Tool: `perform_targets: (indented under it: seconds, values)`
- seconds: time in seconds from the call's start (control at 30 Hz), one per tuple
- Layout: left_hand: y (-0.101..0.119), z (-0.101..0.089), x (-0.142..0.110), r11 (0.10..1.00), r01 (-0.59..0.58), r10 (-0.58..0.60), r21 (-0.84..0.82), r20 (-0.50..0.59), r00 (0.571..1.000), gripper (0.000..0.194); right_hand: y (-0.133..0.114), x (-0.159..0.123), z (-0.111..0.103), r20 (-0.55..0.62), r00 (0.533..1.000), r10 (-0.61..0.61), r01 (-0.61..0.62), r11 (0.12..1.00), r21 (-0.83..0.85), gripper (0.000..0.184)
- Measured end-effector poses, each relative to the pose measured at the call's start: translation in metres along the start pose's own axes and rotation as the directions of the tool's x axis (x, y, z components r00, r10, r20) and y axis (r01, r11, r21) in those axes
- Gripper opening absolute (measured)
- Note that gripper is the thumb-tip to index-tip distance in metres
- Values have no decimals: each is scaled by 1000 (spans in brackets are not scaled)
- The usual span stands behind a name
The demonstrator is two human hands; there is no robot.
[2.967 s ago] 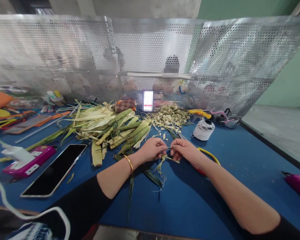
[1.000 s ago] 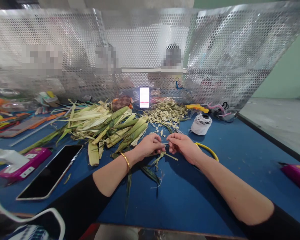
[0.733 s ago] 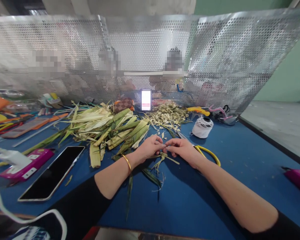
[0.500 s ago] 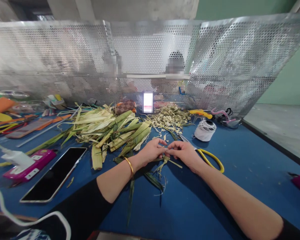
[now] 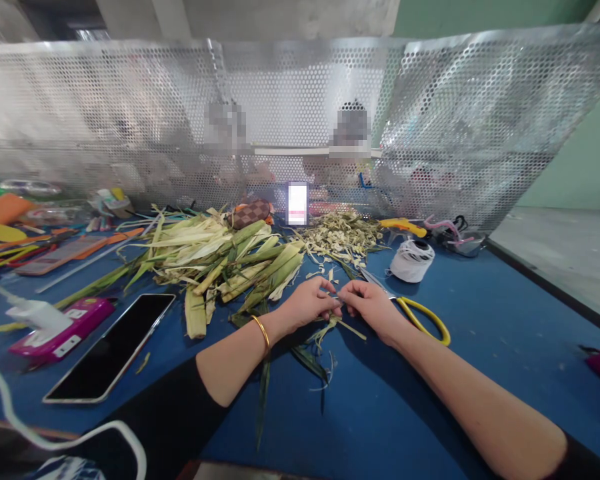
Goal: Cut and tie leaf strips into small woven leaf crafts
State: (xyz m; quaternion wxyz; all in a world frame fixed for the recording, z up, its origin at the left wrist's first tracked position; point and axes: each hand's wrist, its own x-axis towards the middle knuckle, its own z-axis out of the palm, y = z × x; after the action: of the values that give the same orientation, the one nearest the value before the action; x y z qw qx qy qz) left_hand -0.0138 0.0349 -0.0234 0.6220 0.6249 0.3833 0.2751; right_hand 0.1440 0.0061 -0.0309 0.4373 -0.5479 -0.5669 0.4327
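Note:
My left hand (image 5: pixel 311 301), with a gold bangle at the wrist, is closed in a pinch around thin pale leaf strips (image 5: pixel 325 330) that hang below its fingertips. Facing it, my right hand (image 5: pixel 367 303) has thumb and forefinger pressed together; whatever lies between them is too small to make out. The fingertips of both hands almost meet. Beneath the left wrist lie long dark green leaves (image 5: pixel 309 363). Beside my right hand rest yellow-handled scissors (image 5: pixel 423 320), their blades pointing away and partly hidden. A spool of white string (image 5: pixel 412 261) stands behind the scissors.
A heap of corn husks (image 5: pixel 195 247) spreads behind my left arm, with a pile of husk scraps (image 5: pixel 345 233) farther right. A phone (image 5: pixel 113 347) and a magenta power strip (image 5: pixel 63 337) with a white cable lie left. A perforated metal screen (image 5: pixel 290 87) borders the back of the blue table.
Both hands stay nearly in place over the strips. My right fingertips have drawn slightly to the right, leaving a small gap to the left hand. The view has shifted very slightly.

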Motion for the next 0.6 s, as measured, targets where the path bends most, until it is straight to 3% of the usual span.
perform_targets:
  seconds: [0.37, 0.6]
  values:
    - [-3, -1, 3, 1000, 24, -24, 1, 5, 1000, 30, 0, 1, -3, 48, 998, 46, -50, 995, 88, 28]
    - [-8, -2, 5, 1000, 13, -13, 5, 16, 1000, 21, 1, 0, -3, 61, 998, -24, 24, 1000, -8, 20]
